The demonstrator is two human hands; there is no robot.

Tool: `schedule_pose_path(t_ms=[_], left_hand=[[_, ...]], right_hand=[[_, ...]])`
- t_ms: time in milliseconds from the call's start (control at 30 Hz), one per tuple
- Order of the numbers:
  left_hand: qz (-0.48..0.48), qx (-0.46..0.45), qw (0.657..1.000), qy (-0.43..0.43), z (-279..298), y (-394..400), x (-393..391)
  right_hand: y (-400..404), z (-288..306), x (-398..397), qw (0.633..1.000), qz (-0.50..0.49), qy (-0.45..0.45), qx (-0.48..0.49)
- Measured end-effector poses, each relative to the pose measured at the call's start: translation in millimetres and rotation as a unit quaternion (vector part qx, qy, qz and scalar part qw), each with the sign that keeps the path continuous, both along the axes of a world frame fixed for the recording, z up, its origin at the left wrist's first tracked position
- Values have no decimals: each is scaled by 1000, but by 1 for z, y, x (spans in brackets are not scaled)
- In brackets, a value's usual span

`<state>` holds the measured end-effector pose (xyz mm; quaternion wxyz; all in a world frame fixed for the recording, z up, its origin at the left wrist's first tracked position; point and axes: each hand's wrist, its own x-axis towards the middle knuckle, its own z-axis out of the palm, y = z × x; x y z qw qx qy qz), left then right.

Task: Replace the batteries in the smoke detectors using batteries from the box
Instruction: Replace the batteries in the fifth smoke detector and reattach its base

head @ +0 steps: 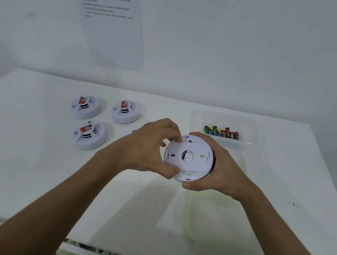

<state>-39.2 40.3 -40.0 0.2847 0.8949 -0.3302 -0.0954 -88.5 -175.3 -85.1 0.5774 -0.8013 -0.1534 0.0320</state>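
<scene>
A white round smoke detector (189,158) is held above the table with its back plate facing me. My right hand (220,170) grips its right rim, thumb below and fingers on top. My left hand (151,146) grips the left edge of the back plate, which sits slightly skewed on the body. Three more white smoke detectors with red labels lie face up on the table: far left (84,106), far middle (125,110), near left (89,135). A clear plastic box (251,127) at the far right holds several coloured batteries (221,132).
The white table (24,170) stands against a white wall bearing a printed instruction sheet (107,18). A clear lid with a green rim (221,221) lies on the table's near right, under my right forearm. A small white part (132,131) peeks out behind my left hand.
</scene>
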Motion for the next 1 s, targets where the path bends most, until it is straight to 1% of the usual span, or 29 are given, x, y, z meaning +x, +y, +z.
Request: schedule_pose_path(t_ms=[167, 267, 367, 433, 567, 633, 733, 767, 867, 1000], left_hand=[[1, 41, 999, -36, -6, -5, -5], [-3, 33, 998, -47, -6, -5, -5], [-6, 6, 1000, -7, -1, -3, -1], [-11, 14, 1000, 21, 2, -2, 2], [-13, 22, 1000, 17, 2, -6, 4], [-17, 45, 999, 1, 2, -9, 2], [-40, 107, 993, -40, 1, -15, 0], [-43, 112, 992, -49, 1, -15, 0], [-29, 71, 996, -49, -2, -15, 2], [19, 16, 998, -53, -7, -6, 4]], right_hand=[[1, -1, -3, 1000, 19, 5, -7], [-3, 0, 0, 1000, 20, 9, -11], [-11, 1, 2, 999, 20, 28, -5], [-14, 0, 2, 999, 20, 32, -14], [-15, -1, 3, 999, 28, 36, -18], [-15, -1, 4, 998, 41, 38, -19], [-15, 0, 6, 997, 61, 44, -31], [-15, 1, 7, 996, 64, 43, -32], [-16, -1, 9, 997, 59, 39, -20], [-14, -5, 11, 999, 22, 21, -26]])
